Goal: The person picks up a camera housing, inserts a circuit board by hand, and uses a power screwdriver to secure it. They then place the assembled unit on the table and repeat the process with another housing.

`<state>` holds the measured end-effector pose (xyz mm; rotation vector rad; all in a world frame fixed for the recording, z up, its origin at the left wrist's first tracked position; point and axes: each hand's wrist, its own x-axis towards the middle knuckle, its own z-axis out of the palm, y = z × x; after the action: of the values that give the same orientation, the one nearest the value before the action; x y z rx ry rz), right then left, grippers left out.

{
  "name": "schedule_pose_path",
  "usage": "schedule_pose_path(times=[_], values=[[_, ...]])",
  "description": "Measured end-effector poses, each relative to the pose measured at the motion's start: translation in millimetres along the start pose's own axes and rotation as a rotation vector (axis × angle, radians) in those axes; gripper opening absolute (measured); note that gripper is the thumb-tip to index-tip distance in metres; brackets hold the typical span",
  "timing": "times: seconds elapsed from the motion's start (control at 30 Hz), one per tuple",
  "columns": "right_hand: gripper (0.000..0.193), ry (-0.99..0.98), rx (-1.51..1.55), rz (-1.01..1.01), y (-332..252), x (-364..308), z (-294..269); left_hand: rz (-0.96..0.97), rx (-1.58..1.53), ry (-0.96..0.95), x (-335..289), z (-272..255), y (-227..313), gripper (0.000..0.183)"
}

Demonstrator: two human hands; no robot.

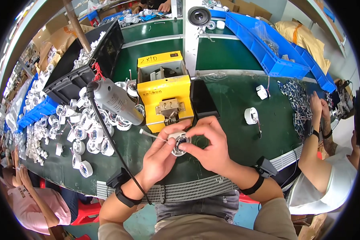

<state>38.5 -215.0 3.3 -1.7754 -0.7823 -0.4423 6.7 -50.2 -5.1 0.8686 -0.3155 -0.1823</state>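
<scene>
A round white housing [181, 144] with a clear ring and dark centre is held between my two hands, just in front of the yellow machine. My left hand [159, 158] grips its left side, with the thumb on the rim. From that side a thin white wire with a small connector [142, 131] sticks out. My right hand [210, 145] pinches the right side, thumb laid over the dark centre; exactly what it presses is hidden. The yellow machine [148, 116] has a metal clamp block [170, 107] on its front, close above my fingers.
Many white round housings [96, 134] lie heaped to the left, beside a grey cylindrical tool [118, 100] with a black cable. Two more housings [251, 115] [261, 92] sit at right. Black [68, 86] and blue [264, 52] bins stand behind. Co-workers sit on both sides.
</scene>
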Motion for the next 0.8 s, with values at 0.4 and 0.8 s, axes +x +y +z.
schedule_pose_path(times=[0.4, 0.8], values=[[0.026, -0.164, 0.338, 0.356, 16.3, -0.7, -6.3, -0.204, 0.602, -0.025, 4.8, -4.9, 15.7, 0.049], [0.067, -0.202, -0.101, 0.131, -48.5, 74.9, 78.9, -0.282, 0.495, 0.108, 1.8, -25.5, 0.8, 0.04]])
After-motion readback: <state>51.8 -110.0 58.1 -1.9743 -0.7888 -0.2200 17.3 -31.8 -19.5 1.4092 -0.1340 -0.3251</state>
